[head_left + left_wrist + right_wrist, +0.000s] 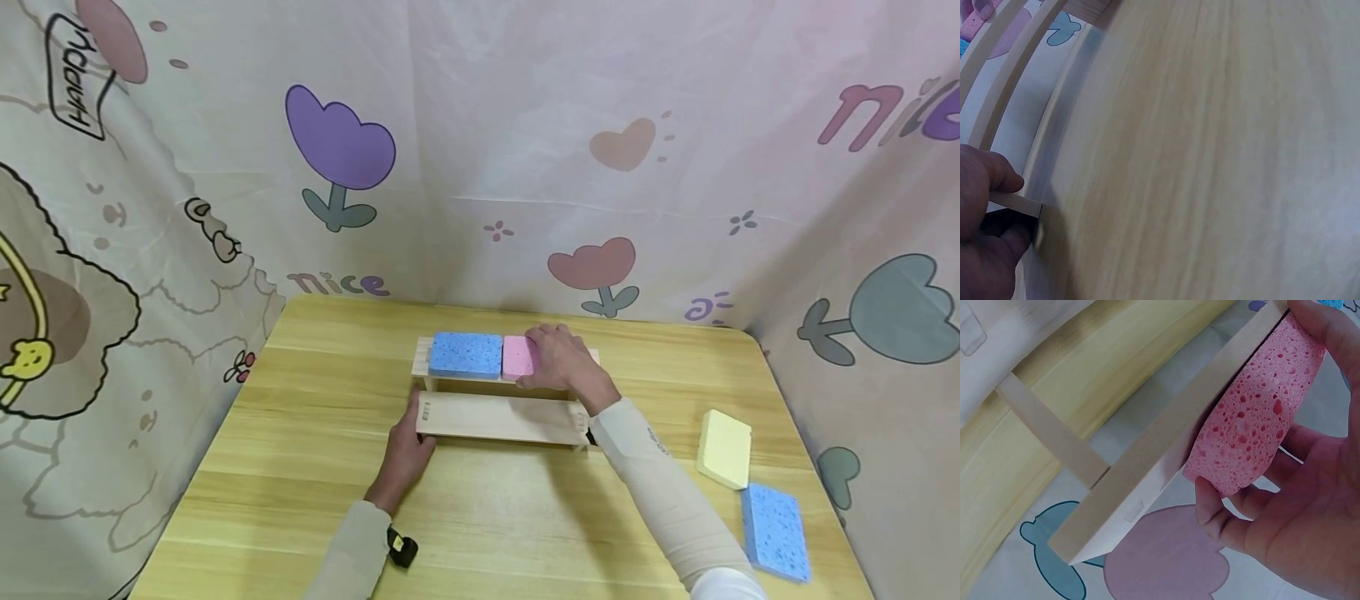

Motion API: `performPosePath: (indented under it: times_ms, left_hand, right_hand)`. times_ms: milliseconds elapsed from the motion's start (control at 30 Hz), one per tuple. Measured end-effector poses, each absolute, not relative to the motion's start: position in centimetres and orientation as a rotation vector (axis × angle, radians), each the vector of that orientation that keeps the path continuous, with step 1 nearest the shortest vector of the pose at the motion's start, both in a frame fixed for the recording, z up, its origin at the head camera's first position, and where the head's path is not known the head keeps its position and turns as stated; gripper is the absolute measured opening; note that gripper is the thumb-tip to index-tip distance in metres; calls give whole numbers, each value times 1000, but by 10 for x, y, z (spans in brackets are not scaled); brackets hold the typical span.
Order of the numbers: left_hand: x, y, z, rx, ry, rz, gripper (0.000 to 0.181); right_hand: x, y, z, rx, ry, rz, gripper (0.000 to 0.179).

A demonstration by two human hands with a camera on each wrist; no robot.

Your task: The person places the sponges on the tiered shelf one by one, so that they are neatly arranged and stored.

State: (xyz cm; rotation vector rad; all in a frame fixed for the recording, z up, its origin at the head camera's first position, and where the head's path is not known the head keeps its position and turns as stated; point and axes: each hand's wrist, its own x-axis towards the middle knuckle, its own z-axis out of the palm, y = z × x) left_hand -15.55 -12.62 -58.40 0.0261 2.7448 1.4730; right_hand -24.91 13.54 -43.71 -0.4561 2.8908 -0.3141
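A small two-tier wooden rack (501,419) stands on the table, its front board lower than the back one. On the back tier's left part lies a blue sponge (466,354), with a pink sponge (516,357) just right of it. My right hand (558,360) reaches over the rack and grips the pink sponge. In the right wrist view, thumb and fingers hold the pink sponge (1247,412) by its edges against the wooden board (1160,444). My left hand (405,454) holds the rack's left end; the left wrist view shows its thumb and fingers pinching a thin wooden side piece (1017,204).
A pale yellow sponge (724,448) and another blue sponge (776,532) lie at the right side of the wooden table (285,467). A printed cloth (480,167) hangs behind the table and along both sides.
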Motion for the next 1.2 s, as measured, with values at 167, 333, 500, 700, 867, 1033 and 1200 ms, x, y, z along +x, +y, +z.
performPosePath:
  times_ms: [167,333,500,700,867,1033,1200]
  left_hand:
    - [-156,-127,-584,25,2734,1483,91]
    - [-156,-127,-584,20,2738,1486,91]
    - [-155,-126,-583,17,2745,1483,90]
    - [-155,-126,-583,18,2745,1471,90]
    - [-155,-126,-583,10,2746,1472,89]
    - [-155,-125,-582,15,2758,1472,90]
    - [-155,-126,-582,20,2748,1488,91]
  right_hand:
    - [-248,133,-438,-458,2904,-252,85]
    - [-247,133,-437,-454,2912,-240,85]
    - [-246,132,-437,-446,2905,-240,84]
    - [-246,131,-437,-434,2889,-219,85]
    - [-245,132,-437,-429,2875,-229,88]
    - [-245,135,-438,-428,2853,-324,92]
    - [-250,136,-436,-417,2816,-342,97]
